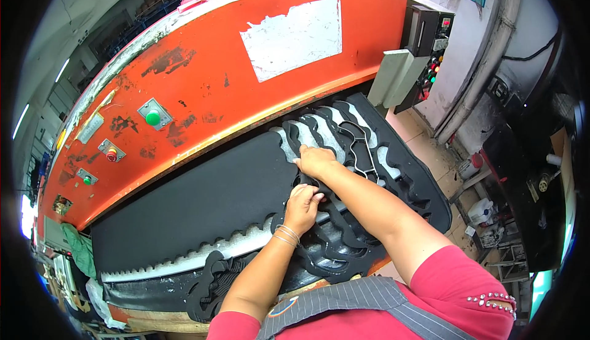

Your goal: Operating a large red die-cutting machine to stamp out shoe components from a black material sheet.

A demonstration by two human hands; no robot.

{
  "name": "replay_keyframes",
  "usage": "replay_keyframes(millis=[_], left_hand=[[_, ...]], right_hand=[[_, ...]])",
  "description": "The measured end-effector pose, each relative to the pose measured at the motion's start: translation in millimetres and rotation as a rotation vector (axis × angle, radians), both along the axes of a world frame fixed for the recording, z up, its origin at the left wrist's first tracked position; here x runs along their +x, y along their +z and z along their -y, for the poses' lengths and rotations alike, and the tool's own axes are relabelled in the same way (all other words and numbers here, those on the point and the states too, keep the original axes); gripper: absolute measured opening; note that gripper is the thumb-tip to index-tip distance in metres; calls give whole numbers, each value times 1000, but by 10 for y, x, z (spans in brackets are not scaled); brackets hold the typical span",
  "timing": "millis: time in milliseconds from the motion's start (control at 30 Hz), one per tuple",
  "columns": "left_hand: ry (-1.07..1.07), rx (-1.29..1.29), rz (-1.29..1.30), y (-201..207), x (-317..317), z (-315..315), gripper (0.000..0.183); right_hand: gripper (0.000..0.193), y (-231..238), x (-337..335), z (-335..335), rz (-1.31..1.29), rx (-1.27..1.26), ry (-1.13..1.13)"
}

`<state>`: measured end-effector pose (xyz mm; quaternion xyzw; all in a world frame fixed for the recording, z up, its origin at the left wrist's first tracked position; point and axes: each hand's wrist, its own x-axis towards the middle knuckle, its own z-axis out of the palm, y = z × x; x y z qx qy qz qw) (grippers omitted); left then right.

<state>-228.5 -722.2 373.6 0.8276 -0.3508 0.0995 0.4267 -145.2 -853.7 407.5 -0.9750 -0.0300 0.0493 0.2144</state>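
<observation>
A large black foam sheet (203, 180) lies on the machine bed, its right part cut into wavy shapes with pale gaps between them. My left hand (303, 208) is closed, pinching a strip of black foam near the cut edge. Just beyond it, my right hand (316, 160) is closed with curled fingers on the foam among the wavy cut-outs; its fingertips are partly hidden. To the right of that hand a thin metal cutting die (370, 173) with a wavy outline rests on the sheet. Wavy black foam pieces (212, 285) lie stacked left of my left forearm.
Behind the bed rises an orange machine beam (209, 82) with a green button (153, 117) and a red button (112, 154). A control box (430, 51) with coloured buttons stands at the far right. A dark table (522, 199) with items stands further right.
</observation>
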Motion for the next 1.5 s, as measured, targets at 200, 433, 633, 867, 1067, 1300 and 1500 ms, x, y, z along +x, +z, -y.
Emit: replay_keyframes(millis=[200, 433, 633, 867, 1067, 1300, 1500], left_hand=[[-144, 1, -35, 217, -433, 133, 3], [96, -509, -547, 714, -741, 23, 8], [157, -1177, -828, 1062, -435, -706, 30], [78, -1188, -903, 820, -444, -600, 14], [-2, -1171, -900, 1075, -768, -340, 57], [68, -949, -649, 834, -867, -265, 33], [97, -179, -502, 945, -975, -462, 33]], right_hand=[[30, -326, 73, -42, 97, 5, -42], [43, -154, -167, 23, 324, 38, -55], [66, 211, -888, 579, 248, -278, -475], [60, 203, -1200, 1049, 234, 431, -319], [73, 434, -1741, 275, 407, 742, 390], [71, 280, -1966, 16, 450, 685, 529], [45, 284, -2112, -24, 218, 529, 587]])
